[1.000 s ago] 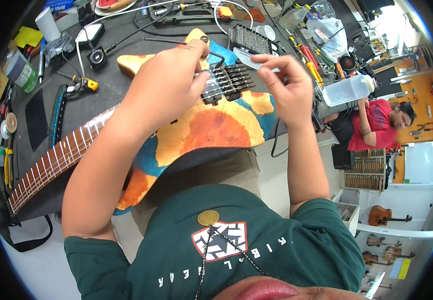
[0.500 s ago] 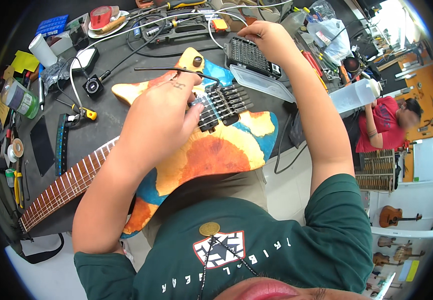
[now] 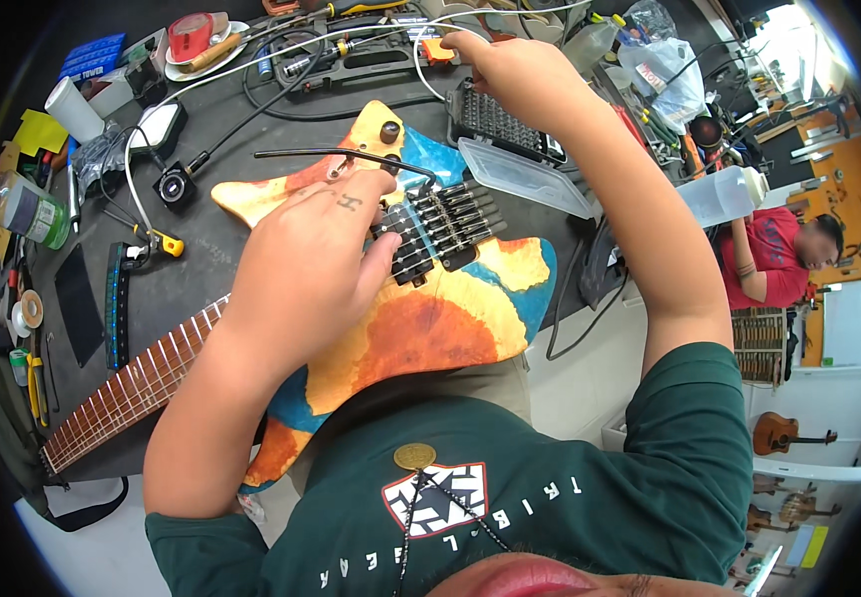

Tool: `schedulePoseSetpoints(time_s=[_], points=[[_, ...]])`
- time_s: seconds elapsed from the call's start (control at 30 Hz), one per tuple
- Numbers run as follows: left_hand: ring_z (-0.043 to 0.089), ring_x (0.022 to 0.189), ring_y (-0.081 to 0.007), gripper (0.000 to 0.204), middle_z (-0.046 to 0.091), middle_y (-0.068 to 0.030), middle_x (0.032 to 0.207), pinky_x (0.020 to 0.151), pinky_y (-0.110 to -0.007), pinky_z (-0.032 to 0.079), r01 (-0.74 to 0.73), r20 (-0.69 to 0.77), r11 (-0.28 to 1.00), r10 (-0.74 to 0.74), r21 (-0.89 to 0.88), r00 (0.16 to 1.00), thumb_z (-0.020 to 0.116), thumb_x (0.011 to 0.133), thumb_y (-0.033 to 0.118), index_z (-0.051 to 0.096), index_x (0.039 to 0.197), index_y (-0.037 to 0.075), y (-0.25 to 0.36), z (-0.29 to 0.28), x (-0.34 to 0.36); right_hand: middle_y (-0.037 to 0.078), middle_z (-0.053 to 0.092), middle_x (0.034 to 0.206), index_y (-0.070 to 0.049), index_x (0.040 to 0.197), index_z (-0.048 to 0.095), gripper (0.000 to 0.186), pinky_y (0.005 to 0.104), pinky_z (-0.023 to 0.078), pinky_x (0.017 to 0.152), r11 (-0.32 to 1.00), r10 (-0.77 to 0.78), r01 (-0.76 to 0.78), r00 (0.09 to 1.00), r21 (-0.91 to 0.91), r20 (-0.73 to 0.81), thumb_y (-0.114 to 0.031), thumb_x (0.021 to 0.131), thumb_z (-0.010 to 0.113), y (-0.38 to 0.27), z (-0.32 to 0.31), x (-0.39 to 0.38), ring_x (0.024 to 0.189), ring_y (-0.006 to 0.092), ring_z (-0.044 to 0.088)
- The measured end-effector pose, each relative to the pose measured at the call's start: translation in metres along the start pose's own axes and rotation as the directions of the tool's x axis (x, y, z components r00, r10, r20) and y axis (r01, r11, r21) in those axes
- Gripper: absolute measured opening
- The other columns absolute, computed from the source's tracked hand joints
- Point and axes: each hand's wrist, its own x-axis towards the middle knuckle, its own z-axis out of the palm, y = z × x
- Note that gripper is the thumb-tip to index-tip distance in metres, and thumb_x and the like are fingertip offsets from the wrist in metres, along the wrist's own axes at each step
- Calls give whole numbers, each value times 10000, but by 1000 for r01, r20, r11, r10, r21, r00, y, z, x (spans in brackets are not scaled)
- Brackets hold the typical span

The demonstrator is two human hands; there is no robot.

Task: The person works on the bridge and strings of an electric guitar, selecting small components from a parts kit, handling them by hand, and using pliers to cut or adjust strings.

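An electric guitar [image 3: 420,323] with a blue, yellow and orange body lies across my lap and the bench edge, its neck [image 3: 147,373] pointing lower left. My left hand [image 3: 326,234] rests on the body beside the strings, thumb apart, other fingertips partly hidden. A black tremolo arm [image 3: 336,153] runs past it from the bridge [image 3: 450,224]. Farther off, my right hand [image 3: 510,80] is stretched over an opened black bit case [image 3: 500,124] with a clear lid [image 3: 525,177]. Its index finger reaches toward an orange-yellow item [image 3: 437,50]; contact is unclear.
Cables [image 3: 241,129] cross the dark workbench [image 3: 221,224]. A green-labelled jar [image 3: 32,209], a white roll [image 3: 74,109] and a red tape roll [image 3: 190,37] stand left. At right are a plastic bottle [image 3: 719,194] and a person in red [image 3: 773,259]. Guitars [image 3: 778,434] hang beyond.
My right hand has moved left and away from the bit case toward the orange-yellow item, its index finger extending. My left hand remains on the guitar. The view has shifted slightly.
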Motion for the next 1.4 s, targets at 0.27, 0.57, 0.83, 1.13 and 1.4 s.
schedulePoseSetpoints(time_s=[0.27,0.57,0.83,1.13,1.4], points=[[765,906,-338,409,757,-128,964,843,-445,587,16,11,1000,-16,10,1000,811,903,41,653,1281,45,2,-1,0,158,789,920,-210,1503,562,520,498,619,786,997,-63,62,998,-38,-4,-111,998,642,-4,-4,0,890,372,792],[775,938,-338,418,765,-141,954,896,-441,599,50,49,999,-50,-7,998,812,895,26,664,1286,18,2,-4,3,103,783,1012,-97,1088,777,161,477,600,818,994,-11,10,1000,110,8,-160,944,808,17,3,0,952,354,763],[782,942,-325,469,774,-151,1040,846,-417,608,31,76,999,-33,18,997,845,848,0,669,1282,13,2,-5,6,105,766,1007,-43,1073,819,147,421,603,850,938,-101,146,983,314,-155,-94,936,809,35,24,-16,950,336,756],[699,935,-365,500,735,-152,1031,841,-456,563,97,140,995,-98,11,985,868,800,40,675,1259,-1,4,-6,10,120,783,1080,-52,1167,791,247,417,621,886,925,-7,75,984,374,-180,-30,921,783,25,24,-29,1015,338,769],[703,934,-363,513,747,-164,1074,838,-449,559,146,230,989,-141,-3,963,879,783,46,681,1251,-24,4,-11,20,129,760,1036,-31,1150,747,237,416,604,849,888,87,38,965,458,-248,-7,916,774,30,23,-34,981,352,748]])
